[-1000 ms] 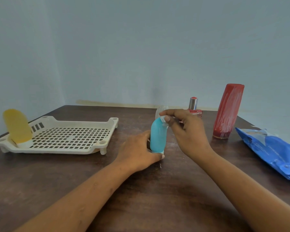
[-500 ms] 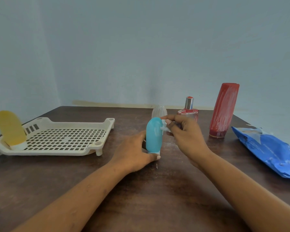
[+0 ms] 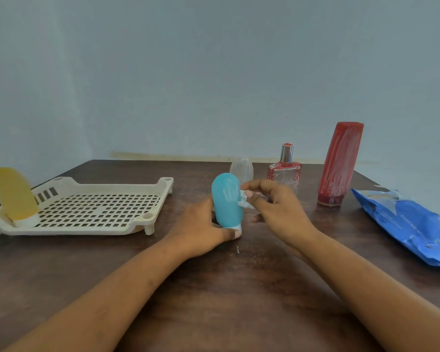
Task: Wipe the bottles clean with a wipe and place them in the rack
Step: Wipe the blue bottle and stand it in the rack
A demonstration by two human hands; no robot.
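We see the left hand [image 3: 201, 229] gripping the blue bottle [image 3: 226, 199] at its base, upright on the table [image 3: 226, 288], while the right hand [image 3: 277, 207] pinches a wipe [image 3: 245, 200] against its side. Just behind stand a clear bottle [image 3: 241, 168], a perfume bottle [image 3: 285, 171] and a red bottle [image 3: 339, 163] (streaked white); the rack [image 3: 99, 212], left, holds a yellow bottle [image 3: 13, 194].

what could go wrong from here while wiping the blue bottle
1. The blue bottle stands on its narrow white cap; sideways rubbing may tip it if the left hand at its base loosens.
2. The right hand pinches only a small wad of wipe, so the bottle's white streaks may smear rather than lift.
3. The clear ribbed bottle and glass perfume bottle stand just behind; a wide stroke might knock them.
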